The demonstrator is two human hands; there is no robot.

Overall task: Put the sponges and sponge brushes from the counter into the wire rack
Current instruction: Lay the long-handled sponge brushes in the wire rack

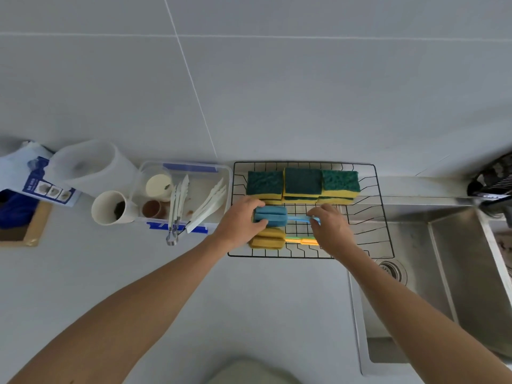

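Note:
A black wire rack (383, 217) sits on the counter beside the sink. Along its far side stand several green-and-yellow sponges (302, 184) in a row. A blue sponge brush (273, 214) lies across the rack's middle; my left hand (238, 223) grips its foam head and my right hand (331, 228) pinches its blue handle. Nearer to me in the rack lies a yellow sponge brush (267, 239) with a green-and-orange handle, partly hidden under my right hand.
A clear plastic box (206, 173) with white tongs and small cups stands left of the rack. Further left are a white cup (106, 207), a translucent jug (91, 164) and a blue-printed bag (33, 176). A steel sink (443, 273) lies to the right.

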